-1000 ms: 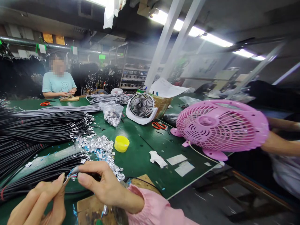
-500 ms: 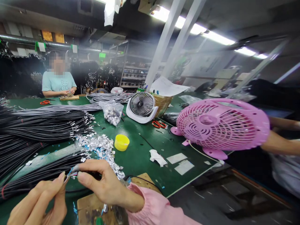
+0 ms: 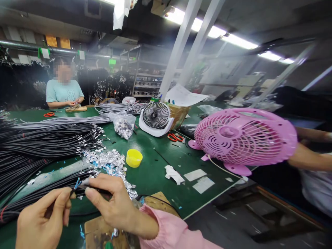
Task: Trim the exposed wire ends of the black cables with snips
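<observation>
Left hand (image 3: 43, 216) and right hand (image 3: 114, 204) both pinch cable (image 3: 73, 192) at view's 8 o'clock; too hard a tug could snap blue wires (image 3: 77, 183).

On the green counter (image 3: 153, 178), a small white fan (image 3: 155, 116) and orange-handled scissors (image 3: 176, 138) sit left of a pink fan (image 3: 230, 131).

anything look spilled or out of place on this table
Yes: a loose heap of small silver foil scraps lies strewn, uncontained, on the green tabletop just beyond the right hand. The crumpled white tissue-like scrap farther right also looks stray. Nothing appears clearly damaged.
</observation>
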`<state>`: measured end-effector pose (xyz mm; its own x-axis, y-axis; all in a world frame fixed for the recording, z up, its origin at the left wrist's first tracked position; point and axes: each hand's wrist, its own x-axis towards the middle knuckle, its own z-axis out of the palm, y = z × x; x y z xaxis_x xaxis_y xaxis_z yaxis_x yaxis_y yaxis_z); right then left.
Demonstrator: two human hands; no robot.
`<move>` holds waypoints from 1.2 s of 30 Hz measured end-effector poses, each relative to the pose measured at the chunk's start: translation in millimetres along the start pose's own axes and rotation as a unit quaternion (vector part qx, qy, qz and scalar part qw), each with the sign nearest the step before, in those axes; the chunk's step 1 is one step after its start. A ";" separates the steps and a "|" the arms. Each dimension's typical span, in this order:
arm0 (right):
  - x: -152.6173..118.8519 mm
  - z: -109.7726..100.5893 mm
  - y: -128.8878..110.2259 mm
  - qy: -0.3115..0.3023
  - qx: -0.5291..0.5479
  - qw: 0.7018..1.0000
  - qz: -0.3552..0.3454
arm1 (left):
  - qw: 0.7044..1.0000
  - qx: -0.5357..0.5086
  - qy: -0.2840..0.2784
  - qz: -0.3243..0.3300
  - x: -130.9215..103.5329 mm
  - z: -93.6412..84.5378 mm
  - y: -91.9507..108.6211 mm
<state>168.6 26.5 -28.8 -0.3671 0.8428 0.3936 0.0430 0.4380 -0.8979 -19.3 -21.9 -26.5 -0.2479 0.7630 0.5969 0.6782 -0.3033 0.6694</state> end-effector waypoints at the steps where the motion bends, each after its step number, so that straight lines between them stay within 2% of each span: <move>1: -0.1 -0.2 1.5 0.000 -0.004 1.000 -0.001 | 0.997 -0.041 -0.057 -0.031 4.7 -2.9 0.8; 3: 0.1 -0.7 4.0 0.004 -0.007 1.000 0.000 | 0.979 -0.114 -0.147 -0.084 12.3 -6.6 5.0; 4: 0.2 -0.9 4.9 0.008 -0.008 1.000 0.002 | 0.974 -0.134 -0.155 -0.100 14.6 -6.9 8.3; 7: 1.0 -1.1 4.5 0.014 -0.008 1.000 0.010 | 0.981 -0.143 -0.092 -0.095 13.8 -2.3 18.5; 10: 2.9 -0.1 -0.1 0.000 -0.023 1.000 0.005 | 0.993 -0.109 -0.020 -0.034 5.6 5.1 19.5; 14: 9.9 0.2 -9.4 -0.016 -0.011 0.999 -0.032 | 0.995 -0.066 -0.015 0.069 5.8 7.2 17.3; 17: 16.6 -2.8 -14.7 -0.082 0.083 0.993 0.006 | 0.988 -0.075 -0.058 0.125 18.7 3.3 26.8; 19: 18.7 -5.2 -16.2 -0.159 0.136 0.976 0.063 | 0.983 -0.104 -0.108 0.109 25.0 1.7 32.5; 20: 18.5 -6.1 -16.4 -0.177 0.142 0.971 0.076 | 0.982 -0.115 -0.129 0.082 25.7 1.8 33.2; 21: 17.3 -6.6 -16.2 -0.169 0.131 0.974 0.072 | 0.981 -0.123 -0.140 0.051 24.7 2.6 32.3; 23: 12.9 -6.1 -14.6 -0.096 0.082 0.991 0.035 | 0.982 -0.137 -0.127 0.006 19.3 5.8 27.4; 25: 7.8 -3.4 -10.9 -0.032 0.044 0.998 0.007 | 0.982 -0.157 -0.100 -0.002 14.1 9.4 23.0; 28: 3.3 2.8 -1.0 -0.029 0.034 0.999 0.024 | 0.978 -0.189 -0.087 0.005 15.2 10.8 26.6; 31: 2.2 6.9 10.4 0.014 -0.028 1.000 -0.001 | 0.972 -0.199 -0.123 -0.003 23.5 7.5 37.3; 36: 1.1 6.3 10.1 0.069 -0.139 0.974 -0.167 | 0.966 -0.145 -0.204 -0.061 24.2 2.5 36.5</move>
<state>162.8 29.9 -38.8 -0.2758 0.6637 0.6953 0.1997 0.7471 -0.6340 1.2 -13.1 11.3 0.0188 0.9467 0.3215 0.4247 -0.2987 0.8546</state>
